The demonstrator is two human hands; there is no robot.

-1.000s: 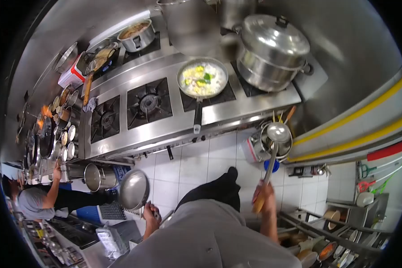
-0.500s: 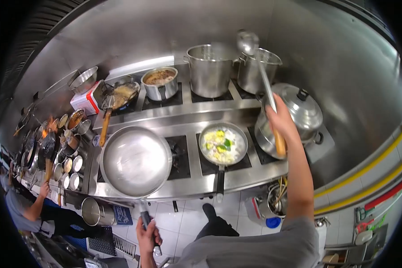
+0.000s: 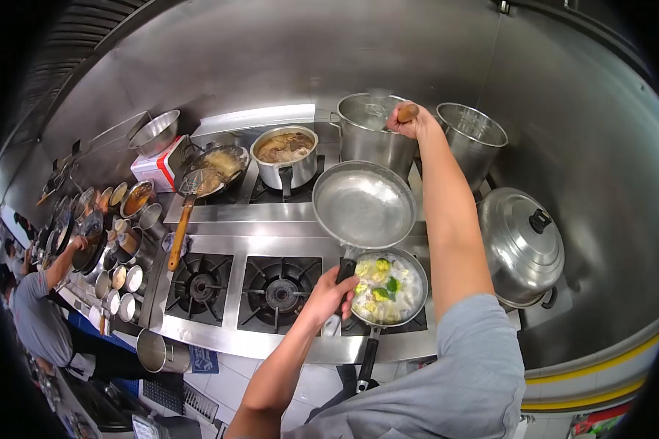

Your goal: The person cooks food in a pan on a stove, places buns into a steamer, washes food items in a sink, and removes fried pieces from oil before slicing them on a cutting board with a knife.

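My left hand (image 3: 334, 292) is closed round the black handle of an empty frying pan (image 3: 364, 203), held above the stove beside the tall stockpot. My right hand (image 3: 410, 119) grips the wooden handle of a ladle (image 3: 407, 113) over the tall stockpot (image 3: 377, 143); the ladle's bowl is blurred at the pot's mouth. Just in front of the held pan, another pan (image 3: 390, 289) with white liquid, yellow pieces and green leaves sits on a front burner, its black handle toward me.
Two front burners (image 3: 280, 293) lie left of the food pan. Behind them stand a brown-filled pot (image 3: 285, 150) and a wok with a strainer (image 3: 203, 180). A second tall pot (image 3: 476, 132) and a lidded steamer (image 3: 521, 245) are right. A co-worker (image 3: 44, 314) stands left among containers.
The empty pan has moved up and right, from the left burners to beside the stockpot. My right hand has brought the ladle from the air to the stockpot. The view has shifted too.
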